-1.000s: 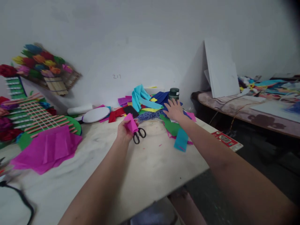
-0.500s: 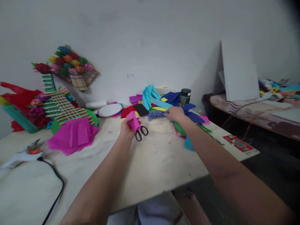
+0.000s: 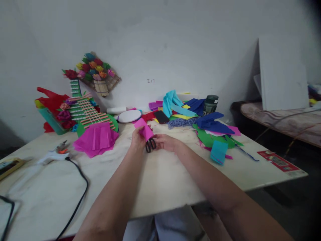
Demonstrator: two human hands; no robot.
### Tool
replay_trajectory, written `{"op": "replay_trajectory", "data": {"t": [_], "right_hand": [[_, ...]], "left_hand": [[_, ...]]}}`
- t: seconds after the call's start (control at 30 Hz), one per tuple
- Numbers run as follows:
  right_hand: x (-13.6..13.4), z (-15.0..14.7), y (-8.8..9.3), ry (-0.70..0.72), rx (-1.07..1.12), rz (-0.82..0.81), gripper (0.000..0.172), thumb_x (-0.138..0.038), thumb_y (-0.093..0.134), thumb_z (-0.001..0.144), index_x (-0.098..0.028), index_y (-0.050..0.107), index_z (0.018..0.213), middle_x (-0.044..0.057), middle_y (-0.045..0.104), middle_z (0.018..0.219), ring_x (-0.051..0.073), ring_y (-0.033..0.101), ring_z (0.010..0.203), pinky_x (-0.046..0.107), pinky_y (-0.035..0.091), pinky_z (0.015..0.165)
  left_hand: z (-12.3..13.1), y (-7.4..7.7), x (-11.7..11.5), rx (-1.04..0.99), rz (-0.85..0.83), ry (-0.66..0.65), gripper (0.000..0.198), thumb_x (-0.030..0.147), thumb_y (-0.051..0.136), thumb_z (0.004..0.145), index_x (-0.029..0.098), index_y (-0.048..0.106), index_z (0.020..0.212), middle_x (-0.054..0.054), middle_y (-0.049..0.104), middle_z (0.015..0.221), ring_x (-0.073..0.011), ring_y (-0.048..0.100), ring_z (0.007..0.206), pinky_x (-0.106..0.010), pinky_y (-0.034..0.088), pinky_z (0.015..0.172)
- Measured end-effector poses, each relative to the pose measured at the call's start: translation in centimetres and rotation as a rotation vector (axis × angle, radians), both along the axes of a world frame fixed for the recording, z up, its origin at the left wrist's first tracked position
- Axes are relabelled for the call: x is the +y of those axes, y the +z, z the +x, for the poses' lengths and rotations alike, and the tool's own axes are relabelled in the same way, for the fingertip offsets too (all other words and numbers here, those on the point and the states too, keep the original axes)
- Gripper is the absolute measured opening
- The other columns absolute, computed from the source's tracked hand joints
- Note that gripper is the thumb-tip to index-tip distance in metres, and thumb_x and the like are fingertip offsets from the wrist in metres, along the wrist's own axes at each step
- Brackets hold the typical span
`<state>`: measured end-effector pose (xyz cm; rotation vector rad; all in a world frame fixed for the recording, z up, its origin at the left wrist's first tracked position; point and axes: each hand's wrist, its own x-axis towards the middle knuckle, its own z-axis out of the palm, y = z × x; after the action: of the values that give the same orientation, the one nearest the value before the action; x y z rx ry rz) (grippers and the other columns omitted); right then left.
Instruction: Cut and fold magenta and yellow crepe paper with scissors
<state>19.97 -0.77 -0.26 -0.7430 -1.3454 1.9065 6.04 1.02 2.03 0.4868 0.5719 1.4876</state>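
My left hand (image 3: pixel 138 139) is closed around a piece of bright pink paper (image 3: pixel 144 130), held above the table. Just below the paper show the black handles of a pair of scissors (image 3: pixel 150 146); their blades are hidden behind the paper and fingers. From the right, my right hand (image 3: pixel 165 142) comes up against the paper's lower edge, its fingers curled at the scissor handles. To the left lies a stack of magenta paper sheets (image 3: pixel 96 140).
A glue gun (image 3: pixel 55 154) with a black cord (image 3: pixel 82 190) lies at left. Behind stand a green guitar-shaped craft (image 3: pixel 86 115) and a phone (image 3: pixel 161 117). Blue-grey yarn (image 3: pixel 183 123), coloured paper (image 3: pixel 212 124) and a dark jar (image 3: pixel 210 104) are at back right.
My right hand has moved from the yarn pile to the scissors and pink paper beside my left hand. The scissor handles have come closer together. The view has turned left.
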Motion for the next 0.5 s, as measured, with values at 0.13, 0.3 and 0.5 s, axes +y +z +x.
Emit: {"op": "replay_trajectory", "data": {"t": [0.13,0.3,0.5], "right_hand": [[-0.6,-0.6,0.1,-0.041,-0.097,0.078,0.033,-0.027,0.07,0.063,-0.014,0.056,0.09,0.003,0.066,0.071,0.005,0.05,0.047,0.014,0.022,0.033],[-0.2,-0.7,0.2,-0.162,-0.172,0.119,0.028,-0.028,0.068,0.062,-0.013,0.059,0.084,0.002,0.064,0.063,0.007,0.051,0.047,0.015,0.021,0.034],[0.6,1.2,1.3,-0.528,-0.609,0.317,0.029,-0.026,0.058,0.069,-0.016,0.064,0.095,0.004,0.067,0.073,0.011,0.059,0.061,0.017,0.036,0.045]], "left_hand": [[0.1,-0.3,-0.2,0.003,0.053,-0.036,0.021,0.011,0.049,0.069,0.009,0.058,0.088,-0.008,0.065,0.073,-0.0169,0.063,0.064,-0.028,0.053,0.064],[-0.6,-0.6,0.0,0.05,0.112,-0.005,0.017,0.005,0.058,0.069,0.011,0.059,0.084,-0.005,0.066,0.076,-0.0121,0.062,0.066,-0.021,0.052,0.064],[-2.2,-1.7,0.8,0.111,0.068,0.11,0.012,0.006,0.061,0.069,0.012,0.06,0.08,-0.004,0.065,0.075,-0.0115,0.062,0.067,-0.024,0.053,0.065]]}}
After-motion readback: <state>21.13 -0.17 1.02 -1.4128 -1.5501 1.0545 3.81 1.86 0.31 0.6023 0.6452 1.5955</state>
